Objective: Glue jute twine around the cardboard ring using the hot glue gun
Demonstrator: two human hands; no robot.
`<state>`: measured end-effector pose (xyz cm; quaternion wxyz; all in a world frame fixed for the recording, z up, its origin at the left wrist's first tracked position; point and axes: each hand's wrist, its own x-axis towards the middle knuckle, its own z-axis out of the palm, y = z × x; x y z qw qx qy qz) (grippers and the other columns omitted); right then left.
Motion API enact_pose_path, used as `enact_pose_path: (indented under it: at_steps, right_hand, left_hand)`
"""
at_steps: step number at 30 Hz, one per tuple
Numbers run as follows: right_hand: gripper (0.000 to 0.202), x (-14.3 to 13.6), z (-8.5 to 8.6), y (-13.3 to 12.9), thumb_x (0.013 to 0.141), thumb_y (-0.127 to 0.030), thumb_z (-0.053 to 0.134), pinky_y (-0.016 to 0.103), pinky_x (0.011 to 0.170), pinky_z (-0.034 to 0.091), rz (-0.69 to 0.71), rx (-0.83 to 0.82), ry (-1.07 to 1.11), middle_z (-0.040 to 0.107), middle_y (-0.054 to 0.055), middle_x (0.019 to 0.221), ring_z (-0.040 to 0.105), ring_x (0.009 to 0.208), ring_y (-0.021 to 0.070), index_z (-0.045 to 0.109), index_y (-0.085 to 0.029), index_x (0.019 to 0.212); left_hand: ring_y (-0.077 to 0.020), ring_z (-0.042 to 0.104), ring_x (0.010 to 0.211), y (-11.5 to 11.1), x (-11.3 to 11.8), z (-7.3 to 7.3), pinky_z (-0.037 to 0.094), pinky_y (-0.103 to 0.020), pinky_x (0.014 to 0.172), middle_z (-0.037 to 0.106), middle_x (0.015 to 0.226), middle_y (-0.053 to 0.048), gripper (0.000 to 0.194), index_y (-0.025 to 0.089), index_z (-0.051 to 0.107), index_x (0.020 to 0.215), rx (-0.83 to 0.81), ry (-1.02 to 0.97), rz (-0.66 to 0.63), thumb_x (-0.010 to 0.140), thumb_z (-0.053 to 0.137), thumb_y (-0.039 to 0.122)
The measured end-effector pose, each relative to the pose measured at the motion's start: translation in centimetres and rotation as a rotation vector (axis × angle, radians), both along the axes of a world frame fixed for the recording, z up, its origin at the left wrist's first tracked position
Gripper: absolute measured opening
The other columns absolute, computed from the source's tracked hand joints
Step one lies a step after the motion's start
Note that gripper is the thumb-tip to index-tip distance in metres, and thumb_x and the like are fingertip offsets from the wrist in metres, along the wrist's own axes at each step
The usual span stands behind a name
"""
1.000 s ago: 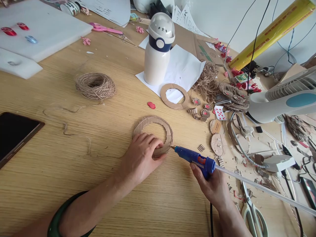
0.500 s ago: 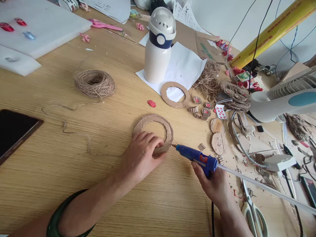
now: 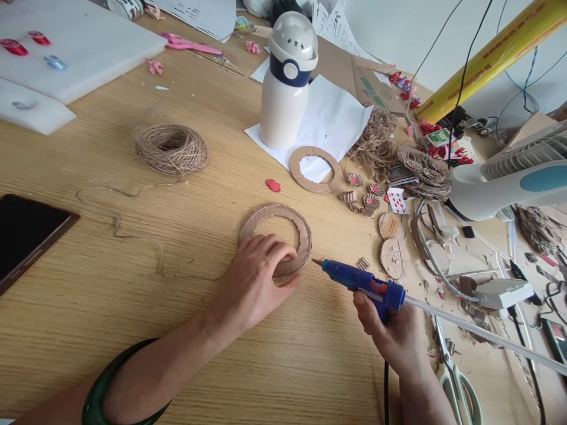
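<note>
A cardboard ring [image 3: 305,239] with twine along its outer edge lies flat on the table in front of me. My left hand [image 3: 261,274] grips its near left side, fingers curled over the band and thumb at the near edge. A strand of twine [image 3: 190,277] runs out leftward from under that hand. In my right hand [image 3: 392,330] is a blue glue gun [image 3: 358,277] with a long clear glue stick [image 3: 469,326] in its back. The gun's nozzle points at the ring's right edge, a small gap away from it.
A twine ball [image 3: 172,149] sits at left, near a phone [image 3: 33,236]. Beyond the ring are red discs [image 3: 273,185], a second cardboard ring [image 3: 297,171] and a white bottle [image 3: 283,112]. Scissors [image 3: 456,378], cardboard scraps and a white fan [image 3: 509,183] crowd the right.
My right hand has drawn the glue gun a little to the right, so its nozzle has left the ring's edge. My left thumb has spread slightly from the fingers.
</note>
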<state>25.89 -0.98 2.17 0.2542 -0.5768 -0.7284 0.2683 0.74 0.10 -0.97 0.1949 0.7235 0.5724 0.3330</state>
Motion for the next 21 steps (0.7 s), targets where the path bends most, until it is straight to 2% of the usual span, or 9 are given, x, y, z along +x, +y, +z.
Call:
enact_pose_path:
  at_steps: [4, 9, 16, 21]
  right_hand:
    - [0.033, 0.46, -0.41, -0.05, 0.096, -0.042, 0.059, 0.025, 0.042, 0.036, -0.038, -0.055, 0.058, 0.047, -0.004, 0.049, 0.043, 0.042, 0.0109, 0.06, -0.019, 0.072]
    - [0.041, 0.34, -0.71, 0.17, 0.096, -0.046, 0.058, 0.025, 0.042, 0.034, -0.063, -0.118, 0.064, 0.048, -0.003, 0.05, 0.043, 0.043, 0.0103, 0.051, -0.021, 0.065]
    - [0.045, -0.27, -0.25, 0.58, 0.096, -0.05, 0.055, 0.025, 0.043, 0.035, -0.067, -0.212, 0.082, 0.048, -0.002, 0.051, 0.044, 0.044, 0.0111, 0.049, -0.021, 0.062]
    - [0.045, -0.33, -0.52, 0.58, 0.095, -0.052, 0.057, 0.025, 0.041, 0.032, -0.069, -0.236, 0.063, 0.046, -0.002, 0.047, 0.042, 0.042, 0.0106, 0.051, -0.021, 0.063]
  left_hand:
    - [-0.0228, 0.059, 0.09, -0.02, -0.06, -0.06, 0.046, -0.041, 0.086, 0.066, 0.095, -0.002, 0.01, 0.02, 0.063, 0.086, 0.02, -0.014, -0.025, 0.085, 0.071, 0.014]
    - [-0.0214, 0.058, 0.089, -0.02, -0.02, -0.22, 0.045, -0.041, 0.085, 0.066, 0.092, -0.002, 0.011, 0.019, 0.063, 0.08, 0.039, -0.012, -0.039, 0.087, 0.068, 0.011]
    - [-0.0226, 0.059, 0.092, -0.08, 0.13, -0.13, 0.045, -0.042, 0.087, 0.066, 0.092, -0.002, 0.012, 0.019, 0.062, 0.079, 0.011, -0.021, -0.039, 0.085, 0.067, 0.009]
    - [-0.023, 0.059, 0.092, -0.07, 0.1, -0.1, 0.045, -0.042, 0.087, 0.065, 0.092, -0.002, 0.013, 0.019, 0.061, 0.079, 0.004, -0.006, -0.045, 0.084, 0.067, 0.01]
